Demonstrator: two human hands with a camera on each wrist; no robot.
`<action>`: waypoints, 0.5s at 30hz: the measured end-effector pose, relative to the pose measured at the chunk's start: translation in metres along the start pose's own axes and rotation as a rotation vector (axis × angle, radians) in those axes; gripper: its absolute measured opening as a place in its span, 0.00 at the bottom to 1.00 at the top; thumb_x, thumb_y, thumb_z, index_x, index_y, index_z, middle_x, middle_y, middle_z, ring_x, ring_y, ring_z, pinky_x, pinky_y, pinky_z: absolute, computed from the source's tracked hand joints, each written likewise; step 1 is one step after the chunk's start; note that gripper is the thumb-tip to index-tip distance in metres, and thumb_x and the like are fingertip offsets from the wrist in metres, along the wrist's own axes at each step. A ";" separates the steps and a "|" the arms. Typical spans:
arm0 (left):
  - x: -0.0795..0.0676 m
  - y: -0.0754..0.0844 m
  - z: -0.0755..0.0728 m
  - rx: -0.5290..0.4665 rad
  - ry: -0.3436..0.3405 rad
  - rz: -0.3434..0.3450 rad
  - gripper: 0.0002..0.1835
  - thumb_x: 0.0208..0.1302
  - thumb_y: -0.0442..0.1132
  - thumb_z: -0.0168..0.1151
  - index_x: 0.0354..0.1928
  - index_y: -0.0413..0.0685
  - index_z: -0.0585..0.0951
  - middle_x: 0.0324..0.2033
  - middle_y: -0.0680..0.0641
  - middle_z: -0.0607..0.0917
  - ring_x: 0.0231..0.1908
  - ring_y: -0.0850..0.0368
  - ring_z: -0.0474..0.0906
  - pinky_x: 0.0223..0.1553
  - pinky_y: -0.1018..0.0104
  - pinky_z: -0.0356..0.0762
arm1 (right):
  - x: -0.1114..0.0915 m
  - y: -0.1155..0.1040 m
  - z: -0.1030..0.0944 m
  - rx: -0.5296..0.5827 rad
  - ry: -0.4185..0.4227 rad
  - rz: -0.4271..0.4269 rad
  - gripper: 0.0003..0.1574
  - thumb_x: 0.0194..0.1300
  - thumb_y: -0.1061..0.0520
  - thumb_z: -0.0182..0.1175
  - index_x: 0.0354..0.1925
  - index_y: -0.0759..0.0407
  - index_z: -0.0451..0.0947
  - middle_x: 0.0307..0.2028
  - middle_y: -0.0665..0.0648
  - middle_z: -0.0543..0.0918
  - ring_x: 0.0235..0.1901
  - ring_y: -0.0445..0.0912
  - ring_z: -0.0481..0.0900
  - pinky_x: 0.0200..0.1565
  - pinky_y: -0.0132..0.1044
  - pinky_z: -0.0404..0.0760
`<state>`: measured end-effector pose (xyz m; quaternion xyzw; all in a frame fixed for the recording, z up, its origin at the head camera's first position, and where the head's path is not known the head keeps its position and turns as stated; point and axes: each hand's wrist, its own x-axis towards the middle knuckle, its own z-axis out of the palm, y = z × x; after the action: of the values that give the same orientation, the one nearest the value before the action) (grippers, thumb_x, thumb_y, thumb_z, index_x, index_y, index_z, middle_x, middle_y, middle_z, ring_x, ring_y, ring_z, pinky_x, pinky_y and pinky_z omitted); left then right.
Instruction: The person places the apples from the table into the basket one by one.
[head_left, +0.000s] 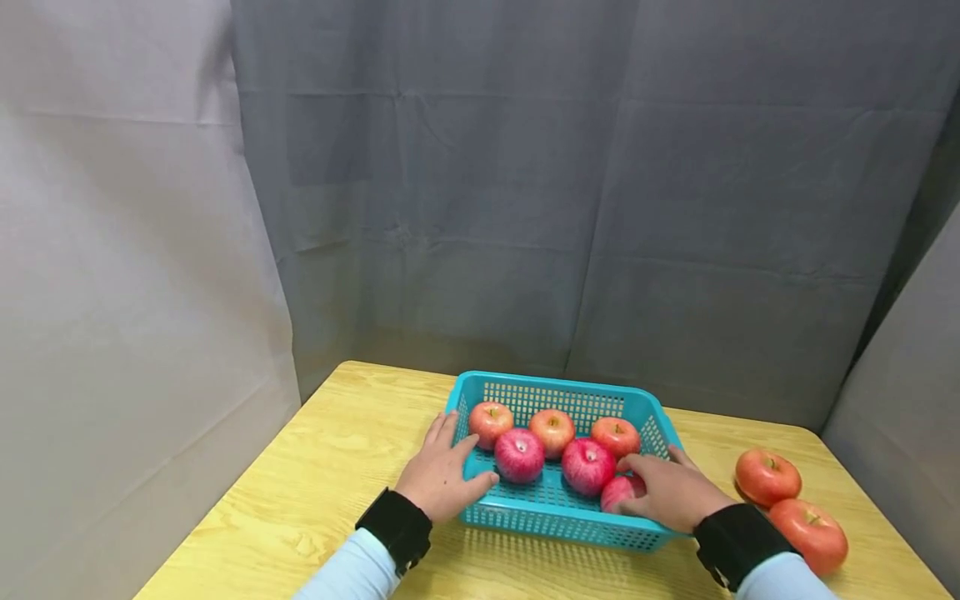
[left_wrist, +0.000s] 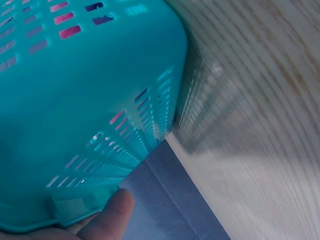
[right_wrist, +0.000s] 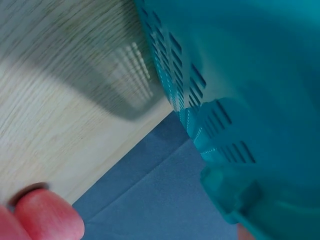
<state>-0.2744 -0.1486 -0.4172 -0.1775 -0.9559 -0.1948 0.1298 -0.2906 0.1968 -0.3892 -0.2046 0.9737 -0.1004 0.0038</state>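
Observation:
A turquoise plastic basket (head_left: 555,508) with slotted sides sits on the table and holds several apples. My left hand (head_left: 444,475) touches the basket's left rim, fingers spread and thumb reaching over the inside; in the left wrist view a fingertip (left_wrist: 111,212) shows at the rim. At the front right corner of the basket, my right hand (head_left: 671,492) holds a dark pink apple (head_left: 617,493) between thumb and fingers, low inside the basket. Beside it lie two more dark pink apples (head_left: 588,467). Lighter red apples (head_left: 552,432) form the row behind. The right wrist view hides the held apple behind the basket wall (right_wrist: 280,100).
Two large red apples (head_left: 808,533) lie on the wooden table (head_left: 300,492) to the right of the basket, near my right wrist. Grey cloth (head_left: 480,208) hangs behind the table, with paler cloth (head_left: 135,292) at the left.

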 end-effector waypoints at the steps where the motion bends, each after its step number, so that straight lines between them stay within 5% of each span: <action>1: -0.001 -0.001 0.001 -0.003 0.000 0.002 0.40 0.59 0.70 0.48 0.64 0.49 0.71 0.70 0.38 0.53 0.68 0.42 0.42 0.51 0.48 0.76 | 0.000 0.000 0.001 0.004 -0.003 0.005 0.37 0.47 0.31 0.68 0.48 0.51 0.76 0.43 0.49 0.81 0.49 0.50 0.74 0.61 0.71 0.43; 6: -0.003 -0.003 0.002 -0.001 0.003 -0.001 0.41 0.59 0.71 0.48 0.65 0.49 0.70 0.70 0.39 0.53 0.68 0.42 0.41 0.50 0.48 0.76 | 0.000 -0.002 0.003 0.006 -0.015 0.011 0.34 0.48 0.32 0.68 0.47 0.49 0.77 0.42 0.47 0.81 0.49 0.49 0.73 0.61 0.70 0.42; 15: 0.002 -0.002 0.001 0.000 0.011 0.008 0.41 0.59 0.70 0.48 0.64 0.49 0.71 0.70 0.38 0.54 0.68 0.42 0.42 0.48 0.48 0.77 | -0.008 0.002 -0.001 0.040 0.085 -0.068 0.28 0.53 0.37 0.67 0.48 0.50 0.77 0.43 0.47 0.81 0.49 0.47 0.73 0.62 0.68 0.44</action>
<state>-0.2766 -0.1491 -0.4181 -0.1801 -0.9544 -0.1951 0.1360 -0.2841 0.2020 -0.3890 -0.2333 0.9632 -0.1284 -0.0369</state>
